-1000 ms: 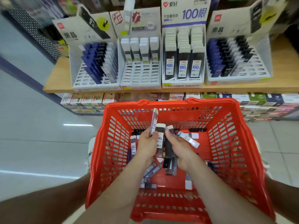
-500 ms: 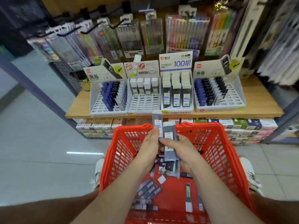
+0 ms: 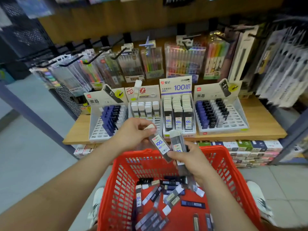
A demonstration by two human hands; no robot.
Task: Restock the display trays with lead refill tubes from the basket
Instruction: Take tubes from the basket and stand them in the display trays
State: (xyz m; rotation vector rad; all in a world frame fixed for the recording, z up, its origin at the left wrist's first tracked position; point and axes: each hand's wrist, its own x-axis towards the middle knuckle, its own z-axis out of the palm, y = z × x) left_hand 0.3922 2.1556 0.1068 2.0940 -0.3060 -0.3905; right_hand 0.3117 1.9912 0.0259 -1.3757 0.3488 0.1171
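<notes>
Likely light, stiff, slick — left hand (image 3: 133,133) pinches clear plastic lead tube (image 3: 159,144) by its cap; right hand (image 3: 191,158) grips perhaps three tubes (image 3: 177,144).

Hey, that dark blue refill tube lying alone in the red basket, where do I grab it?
I'd pinch the dark blue refill tube across its narrow width near mid-length, coming down from above. It lies flat on the floor of the red basket, long axis roughly left-right, bare floor along both long edges.

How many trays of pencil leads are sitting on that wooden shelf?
4, side by side on the shelf: far-left tray, second tray, third tray marked 100, far-right tray. None looks hidden.
</notes>
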